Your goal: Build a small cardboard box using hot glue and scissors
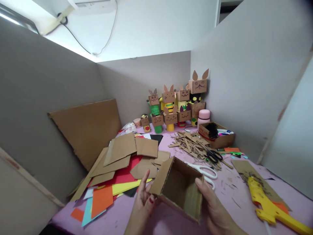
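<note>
An open-topped cardboard box [182, 182], tilted so that its hollow inside faces me, is held up between both hands above the table. My left hand [144, 202] supports it at the lower left, thumb by the corner and index finger stretched upward. On the other side my right hand [211, 202] grips the right wall, its thumb over the rim and the other fingers hidden behind. White-handled scissors [207, 173] lie just behind the box, their blades partly covered by it.
Cardboard sheets [119, 148] and coloured paper [102, 199] are piled at left. Cardboard scraps [189, 143], black-handled scissors [214, 156] and a supply box [222, 140] lie behind at right. A yellow glue gun [265, 204] rests at right. Several cardboard animal figures [170, 117] stand at the back.
</note>
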Action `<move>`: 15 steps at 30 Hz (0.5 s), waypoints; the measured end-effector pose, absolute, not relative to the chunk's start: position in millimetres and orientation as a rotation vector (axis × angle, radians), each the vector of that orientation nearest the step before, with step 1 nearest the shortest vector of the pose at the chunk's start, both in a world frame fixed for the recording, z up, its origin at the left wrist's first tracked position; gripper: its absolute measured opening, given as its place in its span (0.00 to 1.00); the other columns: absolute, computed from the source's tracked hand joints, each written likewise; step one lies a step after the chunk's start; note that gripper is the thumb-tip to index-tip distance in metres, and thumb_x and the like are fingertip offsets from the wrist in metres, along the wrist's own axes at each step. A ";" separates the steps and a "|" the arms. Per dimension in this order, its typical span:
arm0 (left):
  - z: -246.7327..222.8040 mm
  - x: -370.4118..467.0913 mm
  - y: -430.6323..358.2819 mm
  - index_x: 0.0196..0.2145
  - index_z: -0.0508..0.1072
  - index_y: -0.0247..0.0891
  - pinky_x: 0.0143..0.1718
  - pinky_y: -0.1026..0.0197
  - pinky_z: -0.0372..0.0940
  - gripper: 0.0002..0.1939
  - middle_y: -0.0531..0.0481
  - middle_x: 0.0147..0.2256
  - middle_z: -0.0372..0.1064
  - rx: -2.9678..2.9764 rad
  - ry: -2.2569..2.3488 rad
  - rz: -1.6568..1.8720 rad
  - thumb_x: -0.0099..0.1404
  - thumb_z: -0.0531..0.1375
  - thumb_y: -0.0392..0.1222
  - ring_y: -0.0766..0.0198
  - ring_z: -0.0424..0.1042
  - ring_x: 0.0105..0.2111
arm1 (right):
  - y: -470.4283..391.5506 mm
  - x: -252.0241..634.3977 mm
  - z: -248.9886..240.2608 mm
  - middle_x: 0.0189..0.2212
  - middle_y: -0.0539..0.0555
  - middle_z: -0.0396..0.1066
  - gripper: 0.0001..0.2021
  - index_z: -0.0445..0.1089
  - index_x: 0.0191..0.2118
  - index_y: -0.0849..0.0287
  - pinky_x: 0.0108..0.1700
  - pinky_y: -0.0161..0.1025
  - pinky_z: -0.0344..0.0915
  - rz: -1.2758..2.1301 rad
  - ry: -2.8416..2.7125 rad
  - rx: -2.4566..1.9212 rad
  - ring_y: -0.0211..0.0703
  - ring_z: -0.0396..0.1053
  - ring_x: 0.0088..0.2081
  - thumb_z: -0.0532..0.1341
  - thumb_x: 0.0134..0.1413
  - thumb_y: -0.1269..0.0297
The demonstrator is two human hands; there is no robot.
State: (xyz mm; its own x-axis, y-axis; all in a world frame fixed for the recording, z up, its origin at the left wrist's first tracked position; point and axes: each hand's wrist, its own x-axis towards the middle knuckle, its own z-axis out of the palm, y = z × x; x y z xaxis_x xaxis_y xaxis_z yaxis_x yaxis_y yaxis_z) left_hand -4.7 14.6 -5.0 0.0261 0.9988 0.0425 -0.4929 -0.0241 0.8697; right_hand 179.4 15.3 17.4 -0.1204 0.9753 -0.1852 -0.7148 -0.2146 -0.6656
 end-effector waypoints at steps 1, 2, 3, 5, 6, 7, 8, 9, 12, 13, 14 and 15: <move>-7.8 -4.7 15.0 0.66 0.38 0.48 0.53 0.48 0.59 0.66 0.38 0.53 0.68 0.862 0.735 1.399 0.38 0.72 0.61 0.43 0.68 0.52 | 15.2 178.7 15.6 0.50 0.54 0.74 0.40 0.57 0.60 0.50 0.53 0.48 0.63 1.580 -0.557 -0.719 0.54 0.67 0.54 0.70 0.41 0.50; -9.5 -3.2 14.2 0.66 0.34 0.50 0.54 0.47 0.59 0.71 0.39 0.54 0.67 0.862 0.685 1.391 0.34 0.72 0.61 0.43 0.67 0.52 | 15.0 177.7 14.1 0.52 0.54 0.72 0.41 0.55 0.61 0.49 0.54 0.48 0.62 1.509 -0.623 -0.721 0.54 0.66 0.55 0.70 0.40 0.50; -9.7 -0.8 12.5 0.66 0.31 0.53 0.55 0.47 0.57 0.73 0.39 0.56 0.65 0.855 0.654 1.398 0.33 0.73 0.60 0.43 0.65 0.54 | 14.8 176.6 12.8 0.53 0.56 0.70 0.42 0.54 0.61 0.49 0.55 0.48 0.61 1.464 -0.692 -0.719 0.55 0.65 0.55 0.70 0.40 0.49; -5.3 4.9 6.9 0.65 0.28 0.55 0.57 0.47 0.55 0.72 0.40 0.58 0.62 0.828 0.658 1.400 0.36 0.74 0.56 0.43 0.62 0.57 | 14.3 174.5 10.6 0.54 0.59 0.68 0.44 0.53 0.60 0.51 0.54 0.47 0.61 1.437 -0.815 -0.701 0.56 0.66 0.54 0.71 0.38 0.48; -1.2 7.0 4.0 0.65 0.27 0.55 0.57 0.47 0.54 0.71 0.40 0.58 0.62 0.810 0.670 1.401 0.39 0.74 0.53 0.44 0.62 0.57 | 14.1 173.6 9.6 0.54 0.60 0.68 0.45 0.52 0.60 0.51 0.54 0.48 0.62 1.446 -0.864 -0.683 0.57 0.66 0.54 0.71 0.37 0.47; 3.5 8.0 1.3 0.65 0.26 0.54 0.58 0.47 0.53 0.69 0.40 0.57 0.63 0.790 0.678 1.398 0.42 0.74 0.51 0.44 0.62 0.57 | 14.1 173.1 8.6 0.54 0.61 0.67 0.46 0.51 0.60 0.52 0.53 0.48 0.62 1.461 -0.900 -0.667 0.57 0.66 0.53 0.71 0.36 0.45; 8.3 8.0 -0.8 0.65 0.26 0.54 0.58 0.46 0.52 0.68 0.40 0.57 0.65 0.770 0.679 1.398 0.44 0.73 0.49 0.44 0.62 0.57 | 14.2 173.1 7.7 0.55 0.61 0.67 0.46 0.51 0.60 0.52 0.53 0.47 0.62 1.467 -0.923 -0.665 0.57 0.65 0.54 0.70 0.36 0.43; 12.6 7.1 -2.3 0.65 0.26 0.55 0.58 0.46 0.52 0.66 0.41 0.56 0.65 0.751 0.675 1.397 0.47 0.72 0.48 0.45 0.62 0.57 | 14.4 173.7 6.9 0.55 0.61 0.66 0.46 0.52 0.60 0.52 0.54 0.46 0.61 1.458 -0.937 -0.676 0.57 0.64 0.56 0.69 0.36 0.41; 19.2 1.9 -4.0 0.65 0.26 0.56 0.59 0.45 0.50 0.62 0.42 0.58 0.63 0.752 0.668 1.378 0.50 0.70 0.46 0.45 0.60 0.58 | 16.6 178.5 5.8 0.52 0.60 0.67 0.43 0.56 0.58 0.53 0.54 0.45 0.59 1.429 -1.004 -0.749 0.56 0.61 0.57 0.66 0.38 0.37; 19.3 0.6 -4.2 0.65 0.27 0.55 0.60 0.46 0.49 0.62 0.42 0.59 0.62 0.771 0.672 1.366 0.50 0.70 0.45 0.46 0.59 0.59 | 17.7 180.8 6.0 0.50 0.59 0.67 0.42 0.57 0.58 0.53 0.54 0.46 0.59 1.443 -1.044 -0.763 0.56 0.62 0.55 0.66 0.38 0.38; 18.9 -0.2 -4.3 0.65 0.28 0.53 0.60 0.47 0.48 0.62 0.42 0.59 0.61 0.790 0.677 1.354 0.50 0.70 0.46 0.46 0.57 0.60 | 18.9 183.1 6.6 0.49 0.59 0.68 0.41 0.58 0.57 0.53 0.54 0.47 0.59 1.475 -1.095 -0.764 0.56 0.64 0.53 0.66 0.39 0.39; 18.2 -0.4 -4.7 0.66 0.29 0.52 0.61 0.47 0.46 0.61 0.42 0.60 0.60 0.805 0.685 1.346 0.50 0.70 0.47 0.47 0.56 0.61 | 20.0 185.2 7.4 0.48 0.59 0.68 0.40 0.58 0.57 0.53 0.53 0.48 0.59 1.517 -1.147 -0.758 0.56 0.65 0.52 0.66 0.40 0.40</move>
